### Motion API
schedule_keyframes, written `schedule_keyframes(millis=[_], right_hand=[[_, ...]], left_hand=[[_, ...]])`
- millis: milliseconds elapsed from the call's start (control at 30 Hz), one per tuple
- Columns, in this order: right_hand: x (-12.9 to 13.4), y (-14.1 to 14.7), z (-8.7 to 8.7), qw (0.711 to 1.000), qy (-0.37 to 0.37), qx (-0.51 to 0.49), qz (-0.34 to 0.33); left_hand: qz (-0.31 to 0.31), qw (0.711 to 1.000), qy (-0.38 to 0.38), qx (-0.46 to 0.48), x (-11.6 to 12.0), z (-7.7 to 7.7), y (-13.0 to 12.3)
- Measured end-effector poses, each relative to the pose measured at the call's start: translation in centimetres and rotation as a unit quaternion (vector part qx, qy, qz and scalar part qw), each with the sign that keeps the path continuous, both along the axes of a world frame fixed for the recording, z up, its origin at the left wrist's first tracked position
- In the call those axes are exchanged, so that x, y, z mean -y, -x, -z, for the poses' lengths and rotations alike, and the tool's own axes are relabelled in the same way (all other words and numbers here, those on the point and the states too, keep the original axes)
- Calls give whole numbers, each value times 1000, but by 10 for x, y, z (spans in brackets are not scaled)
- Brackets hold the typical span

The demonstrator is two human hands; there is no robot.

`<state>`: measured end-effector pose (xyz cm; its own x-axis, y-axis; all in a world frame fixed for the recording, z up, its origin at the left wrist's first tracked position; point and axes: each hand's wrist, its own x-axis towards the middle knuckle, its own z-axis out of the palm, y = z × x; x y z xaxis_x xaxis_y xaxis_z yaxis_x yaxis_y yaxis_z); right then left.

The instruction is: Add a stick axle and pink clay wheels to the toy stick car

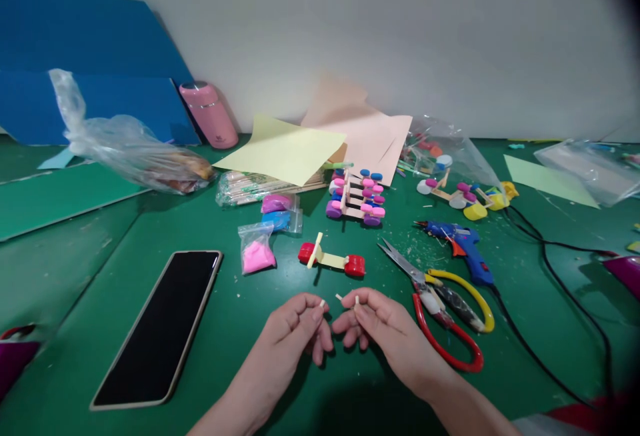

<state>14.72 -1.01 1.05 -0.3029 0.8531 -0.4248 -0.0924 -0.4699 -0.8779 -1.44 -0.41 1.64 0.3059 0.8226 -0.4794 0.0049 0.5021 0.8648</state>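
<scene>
My left hand (300, 329) is closed in a pinch on a short pale stick piece (323, 304). Opposite it, my right hand (373, 323) pinches another short pale stick piece (357, 301) between thumb and forefinger. A third tiny pale piece (339, 297) shows at the right fingertips; whether it is held or lies on the table I cannot tell. Just beyond both hands stands a small toy scooter (331, 260) with red wheels and a pale stick deck. Beside my right hand lie scissors (423, 283) with red and yellow handles.
A blue glue gun (463, 246) trails a black cord (530, 363) at right. Finished toy scooters (356, 199) stand at centre back. A phone (160, 329) lies at left, near bagged pink clay (257, 256). Behind are paper sheets (285, 146), a pink flask (210, 116) and a plastic bag (130, 149).
</scene>
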Motion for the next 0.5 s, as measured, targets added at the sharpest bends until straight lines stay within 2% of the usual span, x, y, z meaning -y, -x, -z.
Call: schedule_keyframes(millis=[133,267,367,433,500], right_hand=[[-2,1,0,1000,3,1,14],[-2,2,-1,1000,5,6,21],[-2,3,-2,999,-17,21,25],[-2,3,-1,998,-35,35,26],[-2,2,-1,998,-48,44,26]], left_hand=[[2,999,-45,-27,0,3,-1],[-3,976,-152,-155,0,6,3],[12,923,-279,-266,-3,10,8],[33,871,-353,-340,-5,16,11],[56,814,-395,-423,-8,22,13]])
